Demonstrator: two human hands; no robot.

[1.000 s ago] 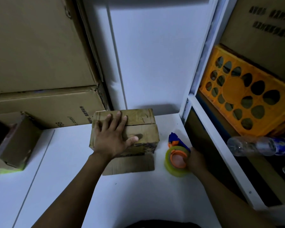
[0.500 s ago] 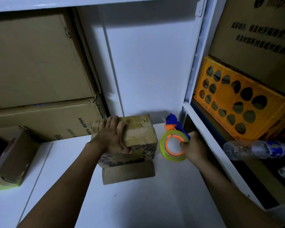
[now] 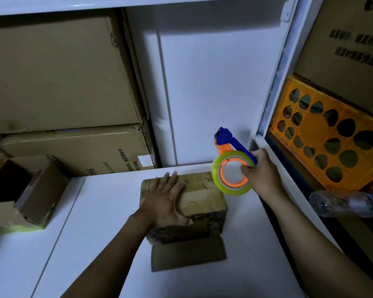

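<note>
The fingers (image 3: 170,181) of the left hand (image 3: 164,201) are laid straight and flat on top of the small cardboard box (image 3: 202,203), with the thumb stretched along its near upper edge. Nothing is gripped, and the box is only pressed down. The fingers (image 3: 247,168) of the right hand (image 3: 264,175) are curled tightly round the tape dispenser (image 3: 229,157). It is held in the air just above the far right corner of the box, with its yellowish roll turned toward the camera and its blue nose pointing up and away. Whether any tape has been pulled free cannot be told.

The box is set on the white table (image 3: 99,233), near the back wall. Its top looks closed, while one flap (image 3: 187,253) is folded out flat on the table at the near side.

The step in hand is judged to be the approach before sealing: the box is steadied and the tape is brought over it, but not yet applied. For the next move, the nose of the dispenser would need to be tipped down onto the far edge of the top. The tape end would then be stuck there and drawn along the seam. The left hand would have to be shifted off that line without the top being let go.

Large stacked cartons (image 3: 58,72) are seen at the left rear, and a smaller open box (image 3: 41,194) at the left of the table. On the shelves at the right an orange crate (image 3: 310,127) and a plastic bottle (image 3: 342,203) are stored.
</note>
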